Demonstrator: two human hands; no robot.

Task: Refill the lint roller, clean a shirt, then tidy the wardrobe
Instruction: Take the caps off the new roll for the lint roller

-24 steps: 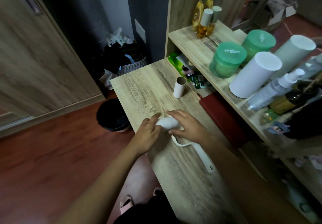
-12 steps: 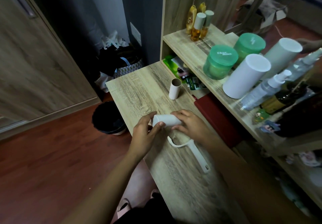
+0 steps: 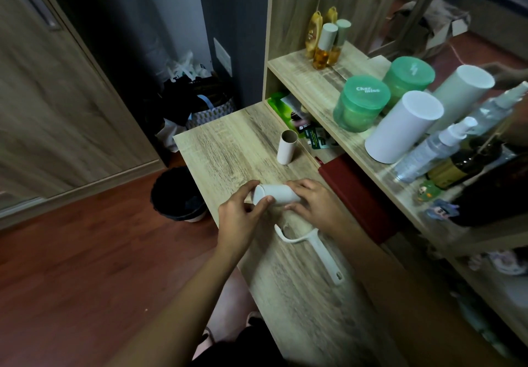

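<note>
The refill roll (image 3: 275, 197) has been lifted off the surface (image 3: 228, 149), just beyond the roller handle (image 3: 320, 249). The left hand (image 3: 238, 218) and right hand (image 3: 314, 206) each grip 1 end. Fitting it onto the handle is probably next.

The refill roll (image 3: 275, 195) gripped by the left hand (image 3: 240, 215) and right hand (image 3: 317, 204) looks like matt white paper. Just below the hands, the lint roller handle (image 3: 323, 255) is smooth white plastic. Beyond them stands a dull cardboard core (image 3: 286, 151). The desk (image 3: 228, 149) underneath is matt, pale wood grain; the floor (image 3: 85, 252) left of the hands is glossy reddish wood.
</note>
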